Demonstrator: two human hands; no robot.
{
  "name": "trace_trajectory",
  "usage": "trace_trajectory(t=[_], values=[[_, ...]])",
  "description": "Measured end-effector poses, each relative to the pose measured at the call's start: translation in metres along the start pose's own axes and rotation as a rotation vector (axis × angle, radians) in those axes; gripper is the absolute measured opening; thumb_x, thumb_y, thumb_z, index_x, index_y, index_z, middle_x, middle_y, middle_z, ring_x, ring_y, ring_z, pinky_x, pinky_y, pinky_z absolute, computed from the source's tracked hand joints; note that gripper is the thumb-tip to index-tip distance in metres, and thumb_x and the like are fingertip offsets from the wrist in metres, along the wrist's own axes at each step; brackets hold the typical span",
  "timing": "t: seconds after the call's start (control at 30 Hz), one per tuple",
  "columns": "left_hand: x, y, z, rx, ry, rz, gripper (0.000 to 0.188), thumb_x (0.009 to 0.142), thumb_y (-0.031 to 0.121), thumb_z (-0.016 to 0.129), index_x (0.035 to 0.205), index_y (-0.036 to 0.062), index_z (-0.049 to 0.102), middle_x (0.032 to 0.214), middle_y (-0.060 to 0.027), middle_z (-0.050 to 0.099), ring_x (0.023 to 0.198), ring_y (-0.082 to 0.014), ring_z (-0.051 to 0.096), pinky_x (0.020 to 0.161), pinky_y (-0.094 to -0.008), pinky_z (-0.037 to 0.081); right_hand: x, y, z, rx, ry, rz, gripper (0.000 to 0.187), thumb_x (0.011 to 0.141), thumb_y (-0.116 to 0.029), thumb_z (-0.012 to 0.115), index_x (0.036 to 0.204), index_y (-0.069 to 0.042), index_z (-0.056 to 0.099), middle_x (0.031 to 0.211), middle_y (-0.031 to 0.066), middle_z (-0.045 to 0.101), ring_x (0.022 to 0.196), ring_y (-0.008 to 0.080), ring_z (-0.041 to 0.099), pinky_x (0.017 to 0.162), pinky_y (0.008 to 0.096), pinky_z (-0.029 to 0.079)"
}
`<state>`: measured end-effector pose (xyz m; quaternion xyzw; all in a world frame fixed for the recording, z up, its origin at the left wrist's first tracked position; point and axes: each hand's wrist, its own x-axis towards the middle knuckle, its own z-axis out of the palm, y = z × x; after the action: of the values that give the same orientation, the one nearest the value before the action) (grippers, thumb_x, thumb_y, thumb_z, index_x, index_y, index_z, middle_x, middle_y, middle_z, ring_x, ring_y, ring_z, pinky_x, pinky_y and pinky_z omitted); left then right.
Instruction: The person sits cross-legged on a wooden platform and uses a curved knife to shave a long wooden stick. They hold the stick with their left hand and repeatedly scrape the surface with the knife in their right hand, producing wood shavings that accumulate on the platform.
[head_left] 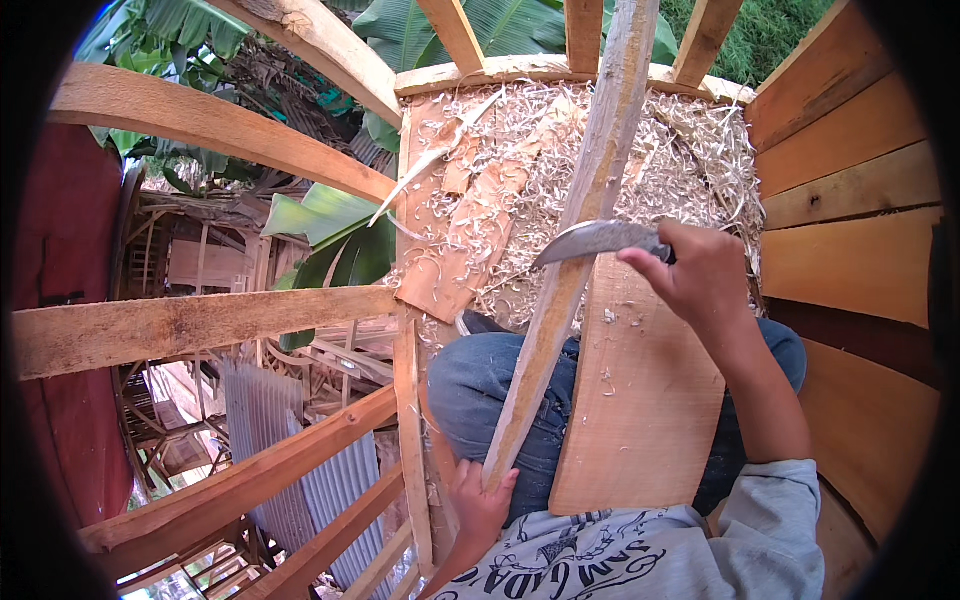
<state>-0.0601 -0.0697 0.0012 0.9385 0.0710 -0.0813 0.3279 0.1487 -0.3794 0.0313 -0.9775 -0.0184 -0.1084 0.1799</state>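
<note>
A long, narrow wooden pole [567,285] slants across my lap from lower left to the top of the view, its surface partly pale and partly yellowish brown. My left hand [482,503] is closed round its near end. In my right hand [703,272] is a curved knife [595,240], its broad grey blade lying across the pole and its tip pointing left. My fingers hide the knife's handle. Beneath my right forearm a wide, flat board [640,410] rests on my legs, with a few shavings on it.
Curled wood shavings [690,165] cover the platform ahead, around loose boards [470,235]. Wooden rails [205,318] stand along the left and far sides. A plank wall [850,220] rises close on the right. Below the left rails lie corrugated sheets [345,500] and timber. Banana leaves [335,225] reach in.
</note>
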Motion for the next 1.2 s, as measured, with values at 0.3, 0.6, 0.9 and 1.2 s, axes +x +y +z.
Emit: trace_trajectory(t=[0.3,0.6,0.9,1.2], values=[[-0.001,-0.004,0.000,0.016,-0.021,0.013,0.043,0.073,0.034,0.075,0.070,-0.0022,0.052,0.069,-0.0171,0.047,0.063,-0.0375,0.050,0.055,-0.0432,0.039,0.012,0.016,-0.005,0.132,-0.025,0.058,0.058,0.080,-0.060,0.057,0.055,-0.008,0.053,0.046,0.0080,0.050,0.042,0.0236,0.055,0.043,0.0331,0.043],[0.003,-0.001,-0.004,0.030,-0.039,0.002,0.042,0.072,0.034,0.075,0.071,-0.0024,0.053,0.069,-0.0170,0.048,0.065,-0.0379,0.050,0.057,-0.0436,0.039,-0.017,-0.004,-0.004,0.006,-0.119,-0.346,0.057,0.081,-0.060,0.056,0.058,-0.007,0.057,0.046,0.0083,0.052,0.043,0.0234,0.057,0.043,0.0319,0.044],[0.001,-0.006,-0.002,-0.006,-0.035,0.006,0.042,0.072,0.033,0.076,0.071,-0.0021,0.053,0.068,-0.0167,0.048,0.063,-0.0369,0.051,0.056,-0.0434,0.039,0.008,0.026,-0.005,0.125,-0.072,-0.173,0.054,0.085,-0.054,0.055,0.061,-0.005,0.057,0.047,0.0097,0.053,0.042,0.0235,0.055,0.041,0.0321,0.042],[0.003,0.000,-0.005,0.016,-0.045,0.036,0.042,0.072,0.035,0.075,0.071,-0.0017,0.054,0.067,-0.0166,0.047,0.062,-0.0362,0.050,0.054,-0.0420,0.040,0.008,0.020,-0.005,0.423,-0.161,0.269,0.055,0.088,-0.050,0.054,0.061,-0.002,0.058,0.049,0.0133,0.052,0.044,0.0257,0.055,0.046,0.0347,0.043]])
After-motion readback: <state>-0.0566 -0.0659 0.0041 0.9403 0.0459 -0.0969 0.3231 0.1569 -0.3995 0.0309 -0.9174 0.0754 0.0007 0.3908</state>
